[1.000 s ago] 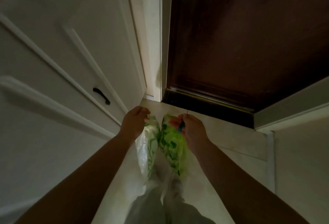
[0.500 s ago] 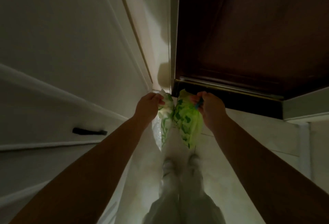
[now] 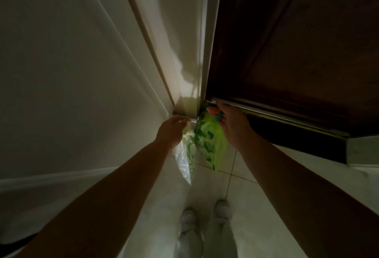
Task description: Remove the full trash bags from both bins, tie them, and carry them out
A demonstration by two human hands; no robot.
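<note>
Left hand (image 3: 171,129) holds clear bag (image 3: 185,157), right hand (image 3: 231,124) green bag (image 3: 212,145) (both hanging beneath).

I carry two small trash bags, one gathered by the neck in each fist. The clear bag (image 3: 185,161) hangs from my left hand (image 3: 170,131); it is whitish and crinkled with green patches, and tapers to a point below. The green bag (image 3: 212,145) hangs from my right hand (image 3: 232,126); it is bright, fuller and mottled with darker green. They hang side by side, touching near the top.
</note>
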